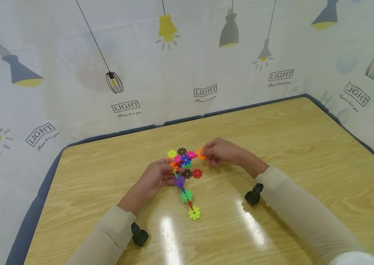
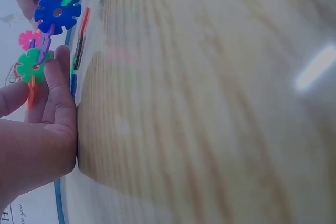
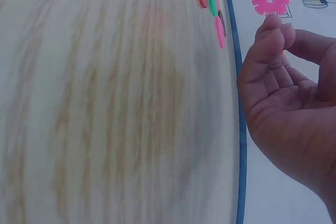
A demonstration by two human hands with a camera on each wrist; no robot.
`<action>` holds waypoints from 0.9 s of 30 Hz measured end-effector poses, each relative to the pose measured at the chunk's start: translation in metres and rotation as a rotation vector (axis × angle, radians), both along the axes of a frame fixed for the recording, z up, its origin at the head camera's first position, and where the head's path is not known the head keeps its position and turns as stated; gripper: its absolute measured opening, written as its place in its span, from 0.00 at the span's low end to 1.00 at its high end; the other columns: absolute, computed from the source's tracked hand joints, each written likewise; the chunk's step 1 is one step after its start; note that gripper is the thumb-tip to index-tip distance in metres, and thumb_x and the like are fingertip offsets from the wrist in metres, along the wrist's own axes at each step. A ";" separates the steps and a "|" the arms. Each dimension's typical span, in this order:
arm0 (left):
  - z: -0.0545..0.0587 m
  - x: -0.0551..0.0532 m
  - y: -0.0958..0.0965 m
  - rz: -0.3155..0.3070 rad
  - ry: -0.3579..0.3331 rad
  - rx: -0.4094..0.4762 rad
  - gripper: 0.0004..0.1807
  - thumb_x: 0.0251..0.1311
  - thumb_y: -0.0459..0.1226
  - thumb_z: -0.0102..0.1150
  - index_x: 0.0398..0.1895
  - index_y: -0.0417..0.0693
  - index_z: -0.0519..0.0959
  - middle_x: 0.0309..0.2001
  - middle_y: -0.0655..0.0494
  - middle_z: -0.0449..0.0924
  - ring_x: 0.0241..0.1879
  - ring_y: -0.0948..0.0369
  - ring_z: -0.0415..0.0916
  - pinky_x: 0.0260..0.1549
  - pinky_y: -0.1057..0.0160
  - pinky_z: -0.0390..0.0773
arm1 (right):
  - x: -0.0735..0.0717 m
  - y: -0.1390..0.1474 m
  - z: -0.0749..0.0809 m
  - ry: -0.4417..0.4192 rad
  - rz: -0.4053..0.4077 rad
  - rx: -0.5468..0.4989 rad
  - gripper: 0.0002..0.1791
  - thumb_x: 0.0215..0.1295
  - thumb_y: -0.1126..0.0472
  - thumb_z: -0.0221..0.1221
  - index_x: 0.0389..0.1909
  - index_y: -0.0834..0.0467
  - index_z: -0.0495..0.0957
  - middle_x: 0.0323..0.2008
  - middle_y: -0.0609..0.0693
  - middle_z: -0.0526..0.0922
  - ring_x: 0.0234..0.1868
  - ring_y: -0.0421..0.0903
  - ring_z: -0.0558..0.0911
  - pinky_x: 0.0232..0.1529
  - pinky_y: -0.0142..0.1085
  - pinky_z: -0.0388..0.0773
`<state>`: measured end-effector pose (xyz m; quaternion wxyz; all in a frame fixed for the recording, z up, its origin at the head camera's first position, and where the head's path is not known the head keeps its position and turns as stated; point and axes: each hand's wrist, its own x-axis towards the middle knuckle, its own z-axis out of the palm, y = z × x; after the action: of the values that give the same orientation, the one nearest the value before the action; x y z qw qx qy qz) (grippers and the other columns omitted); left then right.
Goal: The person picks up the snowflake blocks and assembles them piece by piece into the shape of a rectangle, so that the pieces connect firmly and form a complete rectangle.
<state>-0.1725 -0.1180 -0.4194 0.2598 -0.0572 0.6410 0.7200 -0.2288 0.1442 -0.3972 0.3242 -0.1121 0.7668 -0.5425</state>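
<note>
Interlocking plastic snowflake discs of many colours are joined into a branching build on the table. My left hand (image 1: 155, 177) grips the build at its left side, around an orange disc (image 1: 173, 167); in the left wrist view, its fingers lie behind a green disc (image 2: 32, 66). A blue disc (image 1: 185, 159) sits mid-cluster. Between thumb and fingertips, my right hand (image 1: 222, 151) pinches another orange disc (image 1: 201, 153) beside a pink disc (image 1: 191, 154); the fingers mostly cover it in the right wrist view. A chain from a purple disc (image 1: 179, 181) to a yellow disc (image 1: 194, 212) extends toward me.
Beneath everything is a wood-grain table (image 1: 289, 147) with glare streaks near the front. A white sheet (image 1: 160, 70) printed with lamps hangs behind its dark-edged far side. Brown (image 1: 187, 174) and red (image 1: 197, 173) discs branch off low on the build.
</note>
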 end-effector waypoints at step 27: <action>-0.001 -0.001 -0.001 -0.002 -0.008 -0.020 0.11 0.68 0.33 0.45 0.52 0.44 0.71 0.45 0.48 0.86 0.39 0.56 0.84 0.39 0.61 0.82 | 0.000 -0.002 -0.002 -0.029 -0.033 -0.041 0.12 0.71 0.60 0.53 0.37 0.67 0.75 0.23 0.52 0.77 0.20 0.43 0.71 0.24 0.33 0.72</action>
<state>-0.1738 -0.1186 -0.4207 0.2623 -0.0619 0.6473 0.7130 -0.2288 0.1420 -0.3990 0.3239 -0.0984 0.7524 -0.5650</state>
